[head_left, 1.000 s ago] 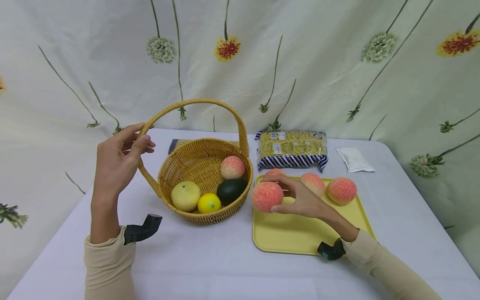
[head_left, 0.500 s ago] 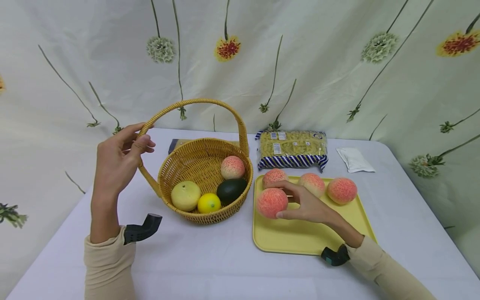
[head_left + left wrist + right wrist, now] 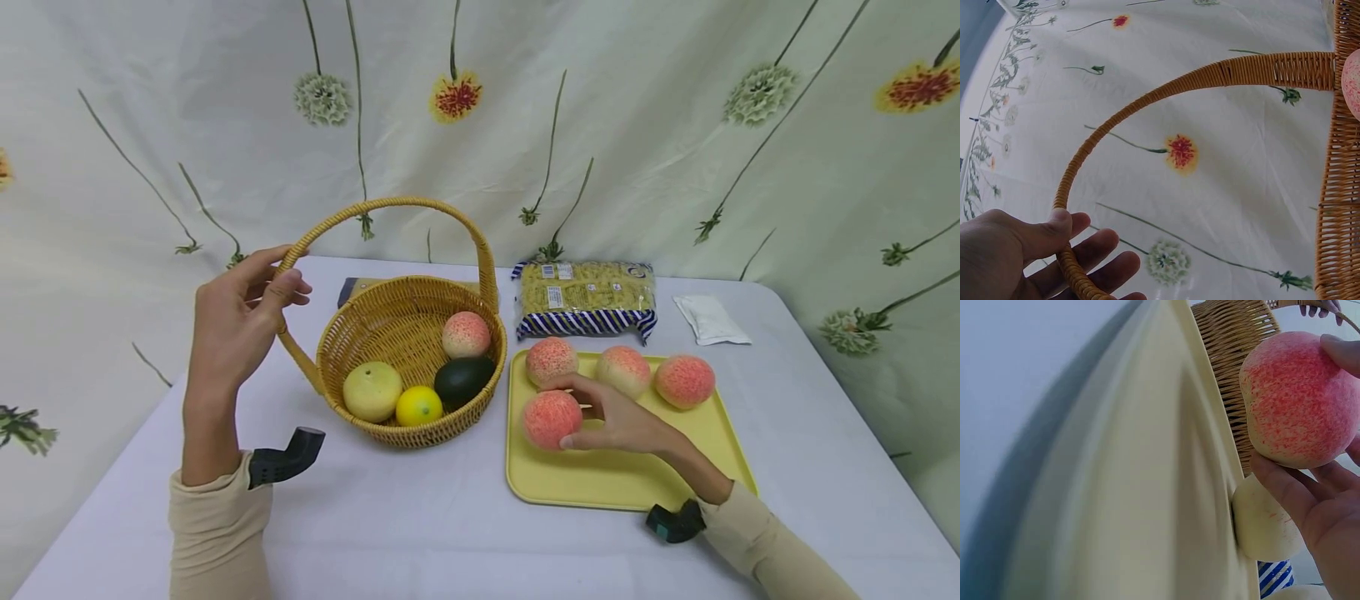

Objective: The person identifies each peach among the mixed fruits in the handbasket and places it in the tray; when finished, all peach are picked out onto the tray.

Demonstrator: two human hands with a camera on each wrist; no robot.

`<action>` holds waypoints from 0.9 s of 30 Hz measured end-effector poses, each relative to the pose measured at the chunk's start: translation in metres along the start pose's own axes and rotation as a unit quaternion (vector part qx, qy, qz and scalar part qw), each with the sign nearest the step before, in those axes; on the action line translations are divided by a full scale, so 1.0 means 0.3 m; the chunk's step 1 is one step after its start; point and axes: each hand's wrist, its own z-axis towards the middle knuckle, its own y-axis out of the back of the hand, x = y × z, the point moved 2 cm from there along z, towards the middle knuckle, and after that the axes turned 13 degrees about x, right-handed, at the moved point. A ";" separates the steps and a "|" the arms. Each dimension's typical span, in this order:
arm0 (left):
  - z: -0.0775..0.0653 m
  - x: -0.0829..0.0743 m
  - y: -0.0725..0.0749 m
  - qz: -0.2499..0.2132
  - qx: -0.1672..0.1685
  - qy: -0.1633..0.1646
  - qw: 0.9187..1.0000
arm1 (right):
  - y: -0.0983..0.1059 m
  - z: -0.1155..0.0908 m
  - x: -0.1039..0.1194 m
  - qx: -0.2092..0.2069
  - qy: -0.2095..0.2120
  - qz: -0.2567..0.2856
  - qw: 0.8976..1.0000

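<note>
My left hand grips the left side of the wicker basket's handle, thumb and fingers curled round it. In the basket lie a peach, a dark green avocado-shaped fruit, a yellow lemon and a pale round fruit. Over the left part of the yellow tray, my right hand holds a pink peach between thumb and fingers. The right wrist view shows this peach close up. Behind it on the tray rest three more peaches, the nearest one just beyond my fingers.
A bag of pasta with striped ends lies behind the tray. To its right is a small white packet. A flat brown item shows partly behind the basket. Flower-patterned cloth hangs beyond the white-covered table.
My right hand has moved right and down, toward the near side, with the peach, from by the basket's rim to over the tray. The left hand and basket have stayed put.
</note>
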 end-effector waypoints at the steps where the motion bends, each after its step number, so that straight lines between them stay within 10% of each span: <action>1: 0.000 0.000 0.000 0.001 0.000 0.001 1.000 | -0.001 -0.001 -0.003 0.001 -0.001 0.002 1.000; 27: 0.005 0.004 0.000 -0.002 -0.002 -0.004 1.000 | -0.018 -0.012 -0.045 0.012 -0.031 0.004 0.999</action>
